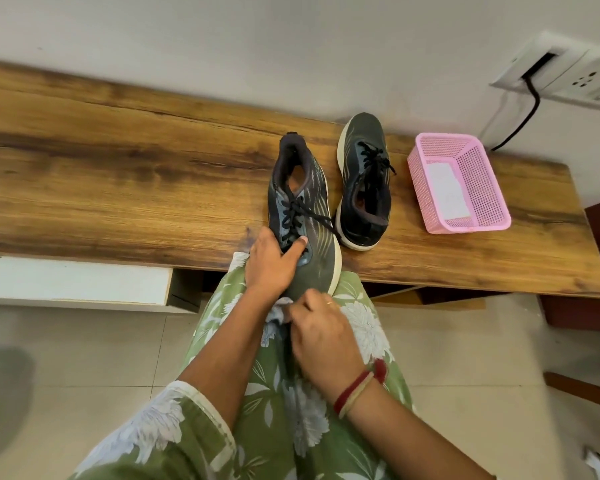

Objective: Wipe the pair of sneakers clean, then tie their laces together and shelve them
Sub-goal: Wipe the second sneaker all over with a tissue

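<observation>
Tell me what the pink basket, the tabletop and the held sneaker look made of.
Pink basket: moulded plastic, by its even perforated walls. Tabletop: probably wood-grain laminate, smooth, faint sheen; solid wood not ruled out. Held sneaker: dark matte knit or mesh upper, pale rubbery foam sole.

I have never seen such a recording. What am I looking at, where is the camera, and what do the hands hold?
There is no machine: a person works with bare hands. The one picture comes from a camera on the person's head, looking down. The left hand grips the near sneaker, whose toe sticks out over the edge of the wooden table. The right hand pinches a pale cloth at that toe. The second sneaker stands on the table, beside a pink basket holding something white.
</observation>
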Motion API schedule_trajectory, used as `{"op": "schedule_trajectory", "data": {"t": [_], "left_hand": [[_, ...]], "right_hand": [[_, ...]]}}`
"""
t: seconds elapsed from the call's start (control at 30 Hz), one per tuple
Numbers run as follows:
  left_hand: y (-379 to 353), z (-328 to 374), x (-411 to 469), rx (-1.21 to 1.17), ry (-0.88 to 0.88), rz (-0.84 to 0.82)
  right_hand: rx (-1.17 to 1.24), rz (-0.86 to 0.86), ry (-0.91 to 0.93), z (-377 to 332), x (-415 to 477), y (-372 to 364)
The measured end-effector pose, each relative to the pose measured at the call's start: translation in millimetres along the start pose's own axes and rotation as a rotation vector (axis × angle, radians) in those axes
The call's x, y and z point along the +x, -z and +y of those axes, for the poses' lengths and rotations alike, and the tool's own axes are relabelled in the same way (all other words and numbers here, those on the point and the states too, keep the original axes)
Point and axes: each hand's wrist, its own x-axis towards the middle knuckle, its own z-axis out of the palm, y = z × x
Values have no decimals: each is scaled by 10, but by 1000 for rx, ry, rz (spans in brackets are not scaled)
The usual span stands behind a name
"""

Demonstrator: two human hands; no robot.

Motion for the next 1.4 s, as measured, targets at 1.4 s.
{"op": "schedule_trajectory", "data": {"t": [1.4], "left_hand": [[-12, 47, -28, 38, 5, 62]], "right_hand": [[-255, -130, -179, 373, 736, 297]]}}
